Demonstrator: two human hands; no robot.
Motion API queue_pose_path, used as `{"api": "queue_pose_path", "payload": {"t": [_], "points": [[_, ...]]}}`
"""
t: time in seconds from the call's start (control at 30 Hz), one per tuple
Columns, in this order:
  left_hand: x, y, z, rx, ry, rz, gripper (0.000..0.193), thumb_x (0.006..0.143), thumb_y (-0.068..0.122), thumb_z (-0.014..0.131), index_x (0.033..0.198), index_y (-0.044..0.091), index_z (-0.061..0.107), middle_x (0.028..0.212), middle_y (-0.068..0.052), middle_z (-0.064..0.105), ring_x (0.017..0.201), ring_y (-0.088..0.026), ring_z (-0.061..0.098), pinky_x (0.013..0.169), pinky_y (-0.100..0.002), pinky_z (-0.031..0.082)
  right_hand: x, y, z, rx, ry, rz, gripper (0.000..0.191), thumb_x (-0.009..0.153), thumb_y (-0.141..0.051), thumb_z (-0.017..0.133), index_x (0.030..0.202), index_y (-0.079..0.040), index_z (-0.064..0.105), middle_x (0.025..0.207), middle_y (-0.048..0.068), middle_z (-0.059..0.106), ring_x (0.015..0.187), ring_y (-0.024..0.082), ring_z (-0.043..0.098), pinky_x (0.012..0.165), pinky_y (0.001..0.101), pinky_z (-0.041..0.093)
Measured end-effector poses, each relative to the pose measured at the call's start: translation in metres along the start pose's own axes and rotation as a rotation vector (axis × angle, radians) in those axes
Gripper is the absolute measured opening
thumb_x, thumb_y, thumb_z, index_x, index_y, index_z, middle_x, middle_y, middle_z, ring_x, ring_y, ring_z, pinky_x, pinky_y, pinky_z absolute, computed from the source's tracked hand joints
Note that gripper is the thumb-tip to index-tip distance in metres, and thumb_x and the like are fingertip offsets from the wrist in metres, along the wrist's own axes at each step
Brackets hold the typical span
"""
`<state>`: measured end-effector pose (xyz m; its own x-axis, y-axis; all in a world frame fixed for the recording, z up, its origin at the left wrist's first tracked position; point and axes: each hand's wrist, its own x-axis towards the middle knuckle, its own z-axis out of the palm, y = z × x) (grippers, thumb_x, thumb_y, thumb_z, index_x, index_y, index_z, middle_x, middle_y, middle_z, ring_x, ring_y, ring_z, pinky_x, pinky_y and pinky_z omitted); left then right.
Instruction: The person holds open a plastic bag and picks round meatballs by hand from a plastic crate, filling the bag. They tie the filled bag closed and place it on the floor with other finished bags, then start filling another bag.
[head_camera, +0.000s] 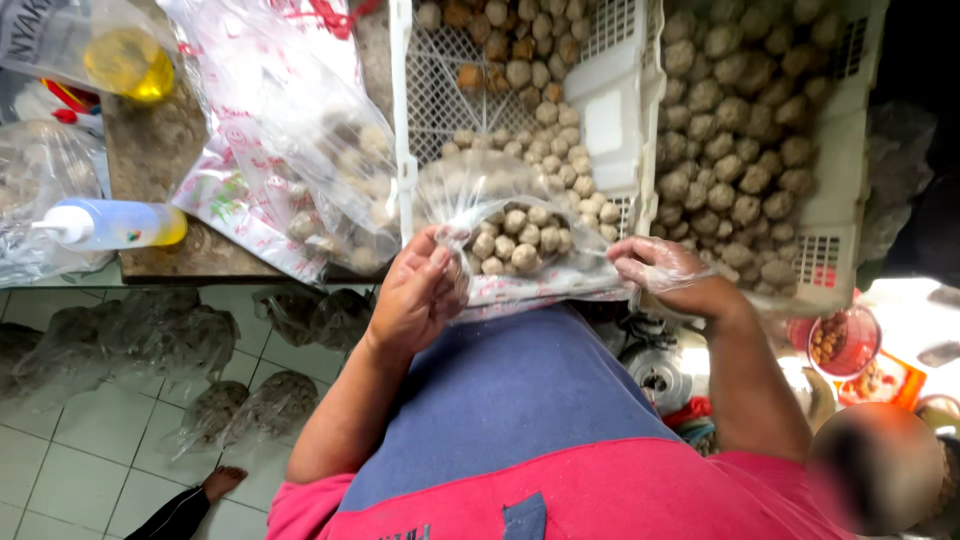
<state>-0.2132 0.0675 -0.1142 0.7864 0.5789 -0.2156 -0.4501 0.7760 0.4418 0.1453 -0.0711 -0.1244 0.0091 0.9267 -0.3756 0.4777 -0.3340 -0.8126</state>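
A clear plastic bag (510, 215) holding several pale brown meatballs (515, 240) rests on my lap against a white crate. My left hand (415, 295), bare, pinches the bag's gathered mouth at its left side. My right hand (660, 268) wears a thin clear glove and grips the bag's right edge, fingers curled on the plastic. Both hands sit just above my blue apron (510, 390).
Two white plastic crates (615, 110) (840, 200) hold loose meatballs. A larger filled bag (330, 160) lies on the stone counter (150, 160) with a squeeze bottle (110, 225). Tied bags (250, 405) lie on the tiled floor. Another person's head (875, 465) is at bottom right, and a foot (222, 482) at bottom left.
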Motion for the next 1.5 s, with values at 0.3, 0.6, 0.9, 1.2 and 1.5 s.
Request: {"api": "queue_pose_path", "payload": {"t": [0.3, 0.6, 0.9, 1.2, 1.5], "points": [[0.005, -0.012, 0.003, 0.012, 0.065, 0.123, 0.050, 0.099, 0.009, 0.066, 0.143, 0.004, 0.044, 0.088, -0.002, 0.056, 0.060, -0.007, 0.043, 0.051, -0.022, 0.033, 0.219, -0.010, -0.086, -0.665, 0.502, -0.422, 0.044, 0.091, -0.019, 0.078, 0.126, 0.004, 0.066, 0.121, 0.027, 0.064, 0.109, 0.044, 0.060, 0.089, 0.0509, 0.050], [0.010, -0.023, 0.018, 0.031, 0.135, 0.200, 0.047, 0.099, 0.005, 0.066, 0.143, 0.000, 0.049, 0.080, -0.003, 0.055, 0.057, -0.008, 0.042, 0.050, -0.022, 0.033, 0.334, -0.022, -0.078, -0.993, 0.291, -0.072, 0.069, 0.077, -0.007, 0.072, 0.137, 0.014, 0.046, 0.125, 0.030, 0.059, 0.116, 0.043, 0.056, 0.100, 0.0449, 0.045], [0.005, -0.021, 0.014, -0.028, 0.111, 0.168, 0.045, 0.103, 0.010, 0.063, 0.144, 0.003, 0.047, 0.078, -0.002, 0.049, 0.059, -0.009, 0.040, 0.050, -0.023, 0.032, 0.218, -0.057, -0.080, 0.520, -0.265, -0.283, 0.012, 0.105, -0.013, 0.062, 0.116, -0.009, 0.064, 0.086, 0.004, 0.064, 0.066, 0.006, 0.056, 0.055, 0.0220, 0.043], [0.005, -0.017, 0.020, -0.038, 0.077, 0.176, 0.044, 0.107, 0.012, 0.058, 0.148, -0.001, 0.046, 0.072, 0.001, 0.042, 0.059, -0.009, 0.038, 0.051, -0.022, 0.032, 0.158, -0.117, -0.021, -0.024, -0.575, -0.423, 0.025, 0.092, -0.014, 0.068, 0.116, -0.009, 0.070, 0.101, 0.006, 0.068, 0.086, 0.015, 0.069, 0.069, 0.0304, 0.062], [0.003, -0.018, 0.019, -0.033, 0.071, 0.163, 0.040, 0.106, 0.012, 0.057, 0.143, 0.001, 0.048, 0.072, 0.000, 0.042, 0.058, -0.010, 0.038, 0.049, -0.022, 0.031, 0.297, -0.068, -0.065, -1.112, 0.179, -0.423, 0.027, 0.077, -0.004, 0.073, 0.104, -0.005, 0.074, 0.107, 0.024, 0.070, 0.104, 0.041, 0.065, 0.092, 0.0485, 0.053]]}}
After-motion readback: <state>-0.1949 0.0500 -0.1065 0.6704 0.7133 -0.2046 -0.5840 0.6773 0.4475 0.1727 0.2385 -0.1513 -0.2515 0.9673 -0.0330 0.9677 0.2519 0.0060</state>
